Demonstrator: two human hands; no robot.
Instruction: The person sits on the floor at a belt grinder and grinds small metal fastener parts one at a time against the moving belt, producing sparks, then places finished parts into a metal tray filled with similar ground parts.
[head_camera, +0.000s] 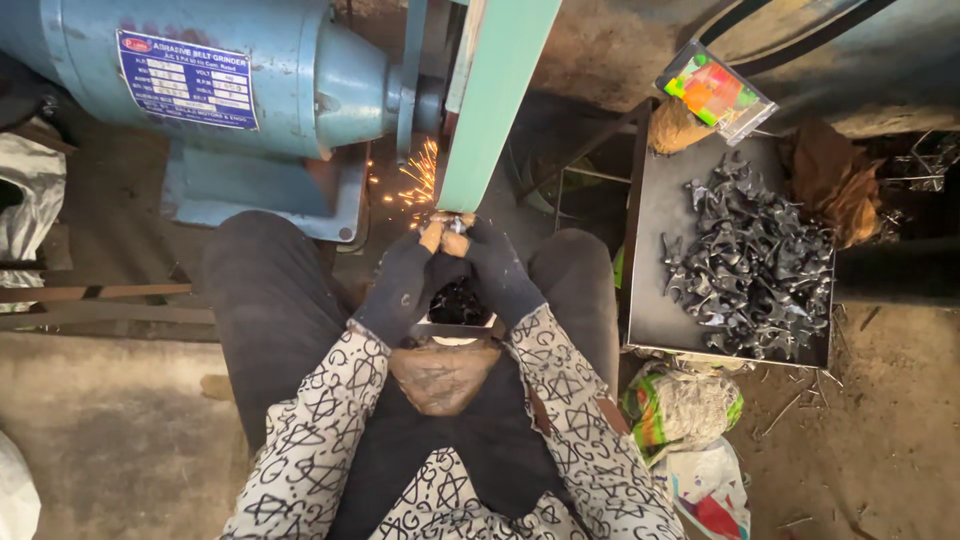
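Patterned sleeves (330, 430) nearest the lens, running forward over dark trousers toward the belt. Left hand (398, 285) and right hand (503, 275), both gloved, closed together in a narrow grip on a small metal piece (455, 224). Piece pressed against the green sanding belt (492, 100), just ahead of the fingertips, both hands about equally near; long axis could not be told. Sparks (420, 180) flew off to the left, toward the blue motor (200, 70). Dark tray (655, 200) stood at the right knee, heaped toward its right edge with grey metal castings (755, 265). Coloured packet (714, 90) lay at the tray's far edge
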